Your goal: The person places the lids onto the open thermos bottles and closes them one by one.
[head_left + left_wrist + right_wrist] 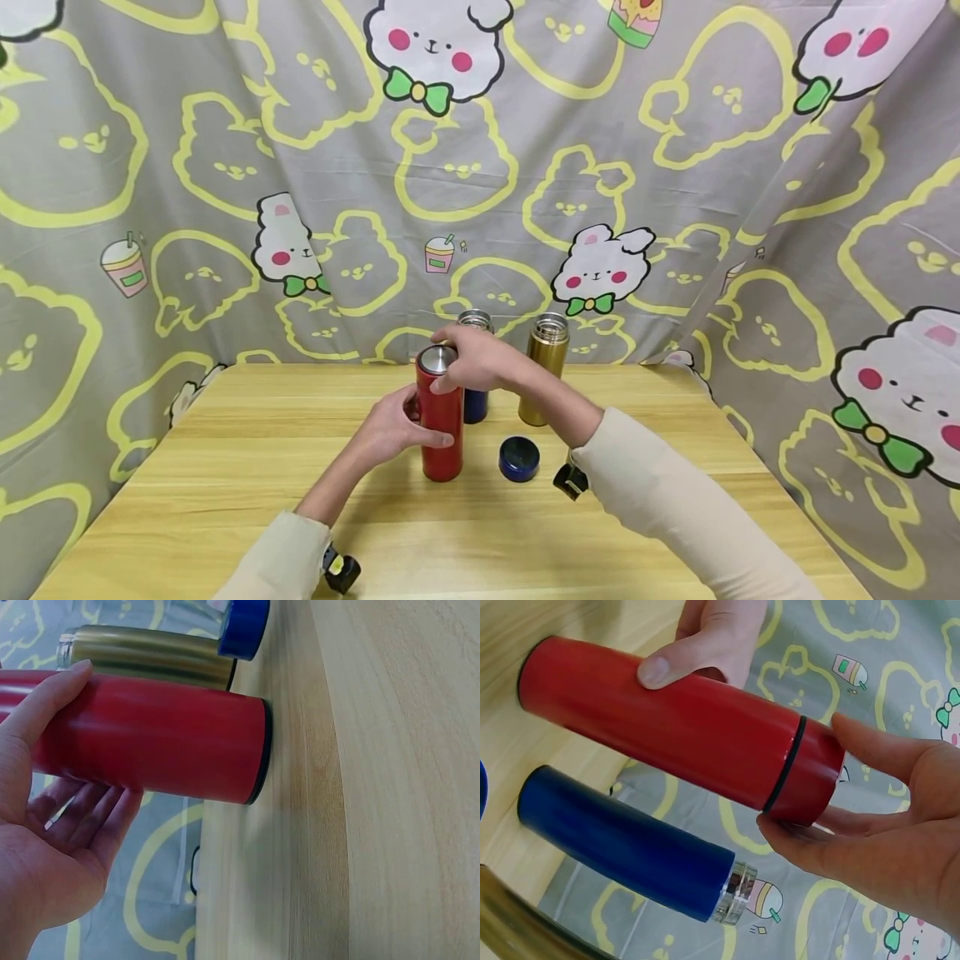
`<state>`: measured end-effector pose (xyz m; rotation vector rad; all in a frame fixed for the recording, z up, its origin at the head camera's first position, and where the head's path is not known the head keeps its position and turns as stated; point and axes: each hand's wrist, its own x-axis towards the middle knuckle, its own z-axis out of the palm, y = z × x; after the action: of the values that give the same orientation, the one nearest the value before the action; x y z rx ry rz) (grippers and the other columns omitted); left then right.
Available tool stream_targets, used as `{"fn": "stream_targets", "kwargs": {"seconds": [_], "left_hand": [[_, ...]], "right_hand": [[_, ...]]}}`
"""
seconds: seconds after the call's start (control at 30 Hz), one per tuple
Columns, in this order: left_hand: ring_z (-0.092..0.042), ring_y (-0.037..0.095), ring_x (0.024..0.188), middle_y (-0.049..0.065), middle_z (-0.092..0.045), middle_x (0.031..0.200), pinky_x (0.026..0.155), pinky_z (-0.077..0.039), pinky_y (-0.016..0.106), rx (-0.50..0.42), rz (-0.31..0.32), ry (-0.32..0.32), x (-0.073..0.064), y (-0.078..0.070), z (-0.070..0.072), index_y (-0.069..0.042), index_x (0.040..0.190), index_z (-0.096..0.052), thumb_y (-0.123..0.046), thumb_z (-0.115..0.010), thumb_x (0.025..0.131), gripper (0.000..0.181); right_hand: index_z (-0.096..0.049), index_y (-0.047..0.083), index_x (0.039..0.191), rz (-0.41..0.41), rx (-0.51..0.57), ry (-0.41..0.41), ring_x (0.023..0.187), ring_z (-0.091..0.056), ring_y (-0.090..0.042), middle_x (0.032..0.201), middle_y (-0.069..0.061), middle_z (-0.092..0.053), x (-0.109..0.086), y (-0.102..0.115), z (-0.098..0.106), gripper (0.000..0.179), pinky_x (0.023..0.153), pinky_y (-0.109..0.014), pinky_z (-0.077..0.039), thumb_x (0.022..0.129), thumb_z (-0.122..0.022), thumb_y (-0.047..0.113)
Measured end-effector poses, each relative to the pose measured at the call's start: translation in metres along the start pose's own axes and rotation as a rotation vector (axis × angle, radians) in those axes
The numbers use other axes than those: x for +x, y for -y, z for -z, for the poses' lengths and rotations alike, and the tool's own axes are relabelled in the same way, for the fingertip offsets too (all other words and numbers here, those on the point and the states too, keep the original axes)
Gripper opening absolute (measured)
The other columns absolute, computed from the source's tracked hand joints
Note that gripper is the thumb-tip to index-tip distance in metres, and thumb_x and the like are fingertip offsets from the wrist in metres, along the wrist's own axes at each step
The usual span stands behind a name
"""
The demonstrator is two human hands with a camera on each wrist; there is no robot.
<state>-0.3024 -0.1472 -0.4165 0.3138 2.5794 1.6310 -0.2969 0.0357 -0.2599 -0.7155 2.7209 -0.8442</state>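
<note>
A red thermos point(442, 433) stands upright on the table, its red cap point(808, 776) with a silver top seated on it above a black ring. My left hand point(390, 429) holds the body around the middle, thumb across the front and fingers on the far side. From above, my right hand point(480, 358) grips the cap by its sides, with the thumb and fingers spread around the rim. Just behind, partly hidden by the right hand, is a blue thermos point(630, 844) with its steel neck bare.
To the right of the blue one, a gold thermos point(536, 400) stands with an uncovered steel mouth. A dark blue cap point(519, 459) lies on the wooden table point(247, 467) right of the red thermos. A patterned grey curtain point(345, 167) hangs behind the table's far edge.
</note>
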Motion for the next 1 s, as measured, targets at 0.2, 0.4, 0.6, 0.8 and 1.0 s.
{"fn": "stream_targets", "kwargs": {"seconds": [0.2,0.4,0.6,0.8,1.0], "left_hand": [[-0.067,0.017,0.103,-0.003,-0.071,0.115,0.092,-0.056,0.042,0.004,-0.003,0.000,0.000,-0.001,0.000,-0.021,0.129,-0.061,-0.035,-0.096,0.066,0.074],[-0.067,0.017,0.103,-0.003,-0.071,0.115,0.092,-0.056,0.042,0.015,-0.003,-0.003,0.000,0.000,0.000,-0.021,0.129,-0.061,-0.037,-0.096,0.066,0.074],[-0.068,0.017,0.102,-0.003,-0.072,0.115,0.092,-0.056,0.042,0.027,-0.011,-0.003,0.000,0.000,0.000,-0.022,0.130,-0.061,-0.037,-0.096,0.066,0.074],[-0.068,0.016,0.102,-0.004,-0.072,0.114,0.092,-0.056,0.041,0.032,-0.014,-0.005,-0.001,-0.001,0.001,-0.021,0.129,-0.061,-0.037,-0.095,0.066,0.073],[-0.067,0.018,0.104,-0.003,-0.071,0.116,0.091,-0.057,0.039,0.003,-0.013,0.005,-0.002,0.000,0.000,-0.024,0.133,-0.060,-0.037,-0.095,0.067,0.076]], "right_hand": [[-0.055,0.008,0.143,0.008,-0.047,0.004,0.112,-0.063,-0.023,0.131,-0.010,-0.064,-0.001,0.001,0.002,0.062,0.097,-0.040,-0.053,0.087,-0.078,0.017],[-0.057,0.009,0.142,-0.005,-0.071,-0.026,0.111,-0.064,-0.024,0.130,-0.011,-0.066,0.000,0.001,0.001,0.062,0.094,-0.040,-0.054,0.086,-0.080,0.019],[-0.063,0.010,0.136,0.009,-0.067,-0.098,0.106,-0.065,-0.023,0.122,-0.009,-0.070,-0.001,-0.003,-0.001,0.061,0.089,-0.037,-0.055,0.081,-0.085,0.025],[-0.070,0.010,0.117,0.014,-0.068,-0.182,0.092,-0.063,-0.020,0.103,-0.003,-0.071,0.000,-0.008,-0.005,0.053,0.076,-0.031,-0.053,0.075,-0.089,0.037],[-0.062,0.010,0.097,-0.021,-0.058,-0.241,0.077,-0.059,-0.018,0.086,-0.002,-0.063,0.002,-0.011,-0.011,0.055,0.062,-0.028,-0.047,0.070,-0.091,0.048]]}}
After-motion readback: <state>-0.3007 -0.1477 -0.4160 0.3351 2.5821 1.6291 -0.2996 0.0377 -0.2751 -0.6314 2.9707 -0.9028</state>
